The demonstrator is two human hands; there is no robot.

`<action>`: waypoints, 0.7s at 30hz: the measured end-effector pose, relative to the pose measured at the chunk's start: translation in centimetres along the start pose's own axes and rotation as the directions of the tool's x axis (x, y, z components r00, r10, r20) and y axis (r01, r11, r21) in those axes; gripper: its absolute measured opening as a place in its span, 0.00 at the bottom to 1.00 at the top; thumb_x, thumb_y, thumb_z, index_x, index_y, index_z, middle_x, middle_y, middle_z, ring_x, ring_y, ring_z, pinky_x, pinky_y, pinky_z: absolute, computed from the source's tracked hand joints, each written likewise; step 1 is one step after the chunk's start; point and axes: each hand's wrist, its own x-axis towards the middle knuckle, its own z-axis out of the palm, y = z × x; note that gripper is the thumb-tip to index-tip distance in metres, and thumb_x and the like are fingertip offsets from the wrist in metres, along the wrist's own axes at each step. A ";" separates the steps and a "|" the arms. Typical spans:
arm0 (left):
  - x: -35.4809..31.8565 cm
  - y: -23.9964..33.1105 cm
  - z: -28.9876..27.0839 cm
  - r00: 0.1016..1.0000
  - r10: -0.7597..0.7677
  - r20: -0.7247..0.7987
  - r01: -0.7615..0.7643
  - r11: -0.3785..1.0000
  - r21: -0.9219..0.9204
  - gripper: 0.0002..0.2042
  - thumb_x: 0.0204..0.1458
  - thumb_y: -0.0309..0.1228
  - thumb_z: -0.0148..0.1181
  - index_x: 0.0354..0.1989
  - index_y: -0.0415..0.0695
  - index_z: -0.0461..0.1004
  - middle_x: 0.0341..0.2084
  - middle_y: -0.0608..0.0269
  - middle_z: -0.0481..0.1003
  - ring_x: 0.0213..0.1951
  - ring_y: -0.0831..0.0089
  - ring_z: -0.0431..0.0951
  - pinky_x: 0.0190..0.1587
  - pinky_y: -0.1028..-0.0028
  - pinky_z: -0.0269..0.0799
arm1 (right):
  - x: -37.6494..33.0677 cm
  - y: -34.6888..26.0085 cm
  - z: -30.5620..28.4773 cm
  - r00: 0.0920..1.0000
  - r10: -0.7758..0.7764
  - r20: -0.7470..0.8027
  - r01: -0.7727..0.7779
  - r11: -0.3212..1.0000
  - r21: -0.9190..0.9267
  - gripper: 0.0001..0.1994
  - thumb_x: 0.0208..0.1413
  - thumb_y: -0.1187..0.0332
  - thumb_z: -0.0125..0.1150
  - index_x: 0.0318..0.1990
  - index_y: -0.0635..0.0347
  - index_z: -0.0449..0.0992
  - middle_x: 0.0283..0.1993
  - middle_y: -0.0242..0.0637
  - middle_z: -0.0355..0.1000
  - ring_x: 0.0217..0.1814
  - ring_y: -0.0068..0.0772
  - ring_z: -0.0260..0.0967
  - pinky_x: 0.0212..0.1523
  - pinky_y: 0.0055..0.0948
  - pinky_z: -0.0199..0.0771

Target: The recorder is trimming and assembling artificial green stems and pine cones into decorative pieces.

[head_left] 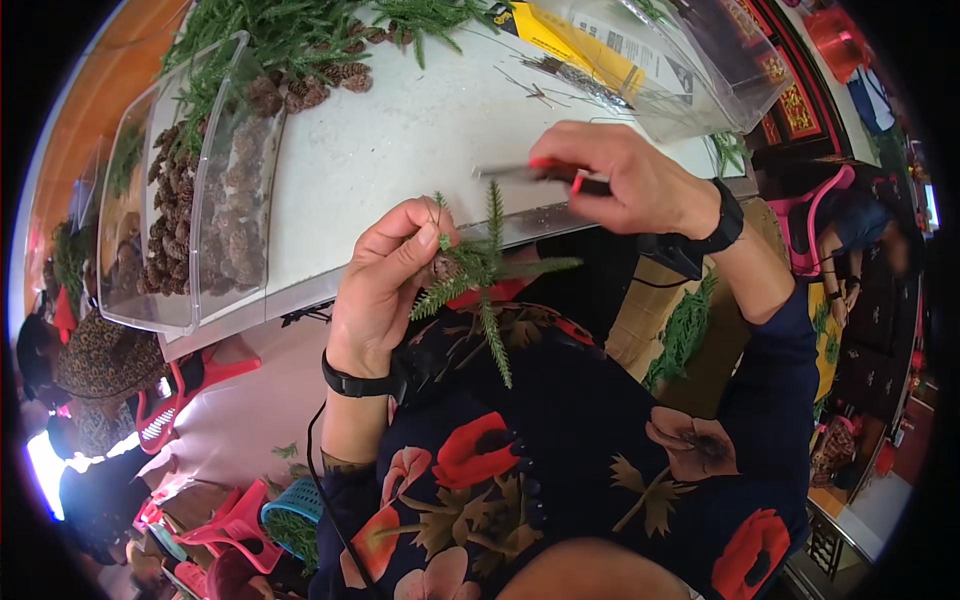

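Note:
Between the thumb and fingers of my left hand (378, 262) is a green artificial pine sprig (491, 325), its needled branches spreading to the right and downward. A small brown pine cone (445, 266) sits at the sprig's middle, partly covered by needles. My right hand (640, 178) is closed around the red-and-black handles of pliers (545, 170). Their metal jaws point left, above the sprig and apart from it; motion smears them, so I cannot tell how far they are parted. Both hands are over the table's near edge.
A clear plastic bin (200, 200) of pine cones stands on the white table (370, 140) at left. Green sprigs (300, 30) are heaped behind it. Thin wires (570, 80) lie near a yellow packet (580, 45) and another clear bin (745, 80). Other people sit at both sides.

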 end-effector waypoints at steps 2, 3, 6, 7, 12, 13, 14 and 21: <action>0.2 -0.1 0.1 0.999 -0.008 0.034 0.009 1.000 -0.018 0.05 0.58 0.29 0.54 0.35 0.41 0.71 0.31 0.68 0.70 0.34 0.79 0.67 0.40 0.79 0.63 | 0.8 0.1 0.5 0.998 -0.067 0.011 0.067 0.998 0.007 0.18 0.40 0.80 0.56 0.43 0.64 0.69 0.39 0.41 0.68 0.41 0.45 0.68 0.41 0.33 0.70; 0.2 -0.1 0.2 0.998 -0.011 0.068 0.014 0.999 -0.035 0.05 0.58 0.29 0.54 0.35 0.41 0.71 0.31 0.68 0.69 0.34 0.79 0.67 0.39 0.79 0.63 | 1.2 0.3 0.6 0.990 -0.138 0.022 0.138 0.990 0.013 0.19 0.39 0.80 0.57 0.44 0.64 0.69 0.39 0.41 0.68 0.42 0.45 0.67 0.42 0.33 0.69; 0.1 0.3 0.7 0.993 -0.032 0.113 0.038 0.998 -0.054 0.06 0.56 0.31 0.55 0.32 0.41 0.70 0.29 0.66 0.68 0.33 0.76 0.66 0.38 0.77 0.63 | 1.8 0.5 1.0 0.974 -0.220 0.051 0.219 0.975 0.033 0.21 0.37 0.81 0.58 0.44 0.63 0.68 0.40 0.41 0.67 0.42 0.45 0.67 0.43 0.34 0.68; 0.0 0.5 0.9 0.991 -0.046 0.122 0.054 0.997 -0.056 0.08 0.55 0.32 0.56 0.30 0.41 0.69 0.28 0.64 0.68 0.33 0.73 0.66 0.38 0.76 0.63 | 2.1 0.6 1.1 0.969 -0.236 0.071 0.233 0.971 0.046 0.21 0.37 0.81 0.58 0.45 0.62 0.68 0.40 0.41 0.67 0.43 0.45 0.66 0.44 0.34 0.68; -0.3 -0.3 0.1 0.986 -0.052 0.159 0.074 0.988 -0.134 0.11 0.52 0.34 0.58 0.25 0.41 0.67 0.25 0.61 0.67 0.31 0.70 0.64 0.35 0.76 0.61 | 3.2 0.7 1.5 0.932 -0.349 0.103 0.343 0.937 0.068 0.21 0.37 0.81 0.59 0.44 0.62 0.68 0.40 0.42 0.66 0.44 0.45 0.65 0.45 0.36 0.67; -0.4 -0.6 -0.2 0.986 -0.051 0.156 0.073 0.988 -0.134 0.11 0.52 0.34 0.58 0.25 0.41 0.67 0.25 0.61 0.67 0.31 0.70 0.64 0.35 0.76 0.61 | 3.4 0.7 1.5 0.931 -0.350 0.104 0.344 0.936 0.070 0.21 0.37 0.81 0.59 0.44 0.62 0.68 0.40 0.42 0.66 0.44 0.45 0.65 0.45 0.36 0.67; -0.4 -1.0 -0.6 0.986 -0.047 0.159 0.074 0.982 -0.172 0.11 0.51 0.34 0.58 0.24 0.41 0.67 0.25 0.60 0.67 0.30 0.69 0.64 0.34 0.76 0.60 | 3.6 0.7 1.6 0.919 -0.381 0.102 0.376 0.924 0.069 0.20 0.37 0.80 0.59 0.44 0.62 0.68 0.40 0.41 0.66 0.43 0.45 0.65 0.45 0.35 0.67; -0.3 -0.9 -0.6 0.982 -0.088 0.165 0.130 0.956 -0.262 0.08 0.47 0.29 0.58 0.22 0.41 0.67 0.25 0.60 0.67 0.29 0.70 0.63 0.33 0.77 0.61 | 3.5 0.6 1.9 0.918 -0.382 0.102 0.367 0.919 0.141 0.17 0.40 0.80 0.58 0.42 0.63 0.69 0.37 0.41 0.67 0.38 0.45 0.67 0.39 0.35 0.68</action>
